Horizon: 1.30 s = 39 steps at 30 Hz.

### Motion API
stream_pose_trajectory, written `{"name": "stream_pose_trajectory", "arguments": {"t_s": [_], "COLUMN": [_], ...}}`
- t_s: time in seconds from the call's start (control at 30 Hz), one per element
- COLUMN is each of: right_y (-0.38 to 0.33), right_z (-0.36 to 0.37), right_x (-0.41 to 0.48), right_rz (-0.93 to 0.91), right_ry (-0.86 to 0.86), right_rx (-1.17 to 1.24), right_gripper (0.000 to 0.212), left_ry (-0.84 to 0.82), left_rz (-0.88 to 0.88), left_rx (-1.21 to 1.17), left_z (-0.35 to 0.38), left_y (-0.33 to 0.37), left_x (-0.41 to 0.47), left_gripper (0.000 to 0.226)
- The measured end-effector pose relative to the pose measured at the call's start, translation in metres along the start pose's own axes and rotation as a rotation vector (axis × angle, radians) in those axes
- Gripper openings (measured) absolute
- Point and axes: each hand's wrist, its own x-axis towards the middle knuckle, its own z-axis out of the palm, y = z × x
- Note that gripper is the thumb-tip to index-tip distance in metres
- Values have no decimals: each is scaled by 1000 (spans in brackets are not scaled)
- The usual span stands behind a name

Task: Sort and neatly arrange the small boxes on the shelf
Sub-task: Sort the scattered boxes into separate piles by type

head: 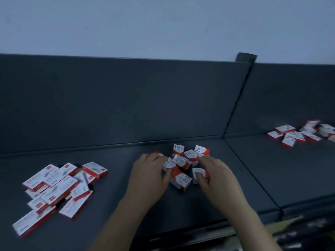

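Small red-and-white boxes, center cluster [183,164], sit jumbled mid-shelf, some on end, some tipped, touching each other. Your left hand [149,173] is at the cluster's 9 o'clock, palm down, fingers curled against the left-side boxes; thumb presses one tilted box at the cluster's lower left, but whether it is actually pinched or just pushed, can't tell. Your right hand [216,175] is at the cluster's 3 o'clock, fingers wrapped over a single box [197,173] at the front right edge, thumb on its near face, so it looks gripped. Both forearms come in from 6 o'clock. Out at 9 o'clock from the cluster, well apart, a loose pile of flatter, longer red-and-white boxes [56,189] overlaps at mixed angles, near the shelf's front left. At 2 o'clock, past the seam between shelf sections, another scattered group of boxes [301,134] lies on the next section. The dark shelf [235,178] has a dark back panel [126,98] at 12 o'clock, pale wall [163,24] above. Picture is dim and slightly blurred; print on the boxes is unreadable.
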Motion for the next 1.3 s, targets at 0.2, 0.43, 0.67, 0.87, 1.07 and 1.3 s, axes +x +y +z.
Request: {"name": "stream_pose_trajectory", "arguments": {"t_s": [0.2, 0.43, 0.67, 0.87, 1.07, 1.3], "right_y": [87, 201, 284, 335, 383, 424], "right_z": [-43, -94, -120, -130, -136, -136], "right_x": [-27, -55, -62, -38, 7, 53], "right_rz": [112, 171, 270, 340, 379, 419], "right_ry": [73, 105, 72, 75, 69, 35], "right_rx": [-69, -114, -137, -120, -95, -62], "right_gripper": [39, 39, 40, 43, 43, 46], "left_ry": [-20, -40, -119, -158, -181, -271], "left_rz": [112, 202, 254, 250, 234, 168], "left_rx": [-51, -108, -148, -116, -104, -136], "left_z": [45, 99, 146, 181, 219, 263], "left_y": [87, 201, 268, 299, 326, 338], "left_x": [28, 56, 93, 144, 209, 265], "left_gripper": [28, 34, 42, 43, 41, 39]}}
